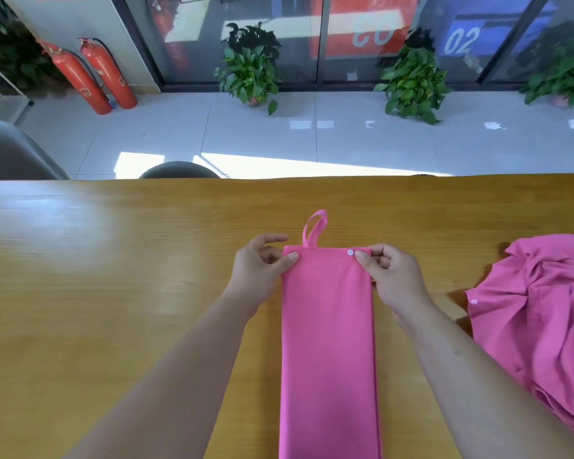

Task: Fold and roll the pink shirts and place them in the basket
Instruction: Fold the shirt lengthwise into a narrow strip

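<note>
A pink shirt (pixel 327 342), folded into a long narrow strip, lies on the wooden table (pixel 113 276) and runs from the near edge away from me. A pink loop (pixel 314 228) sticks out past its far end, and a white button (pixel 350 252) sits near its far right corner. My left hand (pixel 262 265) pinches the far left corner of the strip. My right hand (pixel 386 273) pinches the far right corner beside the button. A second pink shirt (pixel 540 319) lies crumpled at the table's right side. No basket is in view.
Beyond the table's far edge are a dark chair back (pixel 179 170), a grey chair (pixel 10 154) at the left, a tiled floor, two red fire extinguishers (pixel 90 74) and potted plants (pixel 251 67) along a glass wall.
</note>
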`<action>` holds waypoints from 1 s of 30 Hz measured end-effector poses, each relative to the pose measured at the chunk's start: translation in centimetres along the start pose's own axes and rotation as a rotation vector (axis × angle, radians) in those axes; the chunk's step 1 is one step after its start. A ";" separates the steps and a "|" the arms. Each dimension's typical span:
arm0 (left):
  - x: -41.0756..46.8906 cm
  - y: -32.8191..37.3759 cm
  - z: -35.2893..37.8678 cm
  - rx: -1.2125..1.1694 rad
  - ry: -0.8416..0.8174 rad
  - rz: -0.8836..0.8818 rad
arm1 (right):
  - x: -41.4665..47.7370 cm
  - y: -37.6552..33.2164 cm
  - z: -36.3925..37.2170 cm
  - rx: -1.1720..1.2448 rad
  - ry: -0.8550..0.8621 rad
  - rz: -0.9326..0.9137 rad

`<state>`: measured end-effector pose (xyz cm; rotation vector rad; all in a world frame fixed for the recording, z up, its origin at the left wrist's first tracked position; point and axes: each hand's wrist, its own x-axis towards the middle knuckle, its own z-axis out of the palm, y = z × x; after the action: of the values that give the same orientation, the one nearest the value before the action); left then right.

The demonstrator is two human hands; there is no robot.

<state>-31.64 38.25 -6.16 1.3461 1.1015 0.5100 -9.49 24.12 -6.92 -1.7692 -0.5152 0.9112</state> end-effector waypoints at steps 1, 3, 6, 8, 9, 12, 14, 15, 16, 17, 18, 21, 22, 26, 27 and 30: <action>0.3 -0.4 0.4 0.007 0.015 -0.002 | 0.3 0.3 0.2 -0.026 0.012 -0.009; 1.0 -1.3 0.9 0.032 0.061 -0.008 | 0.9 0.7 0.5 -0.066 0.033 0.010; 1.5 -3.5 2.0 0.191 0.200 -0.016 | 1.5 2.0 1.7 -0.108 0.101 0.026; 0.9 -4.9 2.5 0.358 0.261 -0.008 | 1.6 2.9 3.1 -0.230 0.211 0.059; 0.5 -5.8 2.4 0.452 0.272 0.018 | 1.4 3.1 3.7 -0.311 0.256 0.070; -1.6 -9.0 0.3 0.795 0.254 0.151 | -0.6 3.8 5.3 -0.588 0.329 -0.090; -3.4 -11.3 -1.9 0.960 0.198 0.247 | -3.6 4.4 7.2 -0.793 0.266 -0.266; -4.4 -12.3 -2.9 1.031 0.159 0.294 | -5.1 4.9 8.4 -0.908 0.185 -0.319; -5.2 -13.2 -3.7 1.088 0.117 0.334 | -6.4 5.5 9.5 -1.029 0.087 -0.344; -5.9 -13.7 -4.2 1.124 0.086 0.366 | -7.2 6.4 10.3 -1.146 -0.003 -0.359; -6.2 -14.0 -4.6 1.141 0.070 0.387 | -7.4 7.1 10.9 -1.246 -0.065 -0.370; -6.5 -13.5 -4.6 1.159 0.061 0.377 | -6.3 8.1 10.8 -1.366 -0.137 -0.347; -6.5 -13.4 -4.5 1.162 0.062 0.371 | -6.0 8.2 10.6 -1.373 -0.139 -0.344; -6.7 -13.0 -4.4 1.148 0.086 0.381 | -5.9 8.0 10.6 -1.394 -0.132 -0.336; -6.7 -13.0 -4.4 1.141 0.093 0.384 | -5.8 7.9 10.7 -1.403 -0.130 -0.335; -6.6 -13.2 -4.4 1.127 0.098 0.389 | -4.2 7.6 10.9 -1.428 -0.110 -0.340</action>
<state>-42.05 32.13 -15.65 2.5693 1.2567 0.1990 -21.20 24.83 -14.43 -2.6929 -1.7720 0.3192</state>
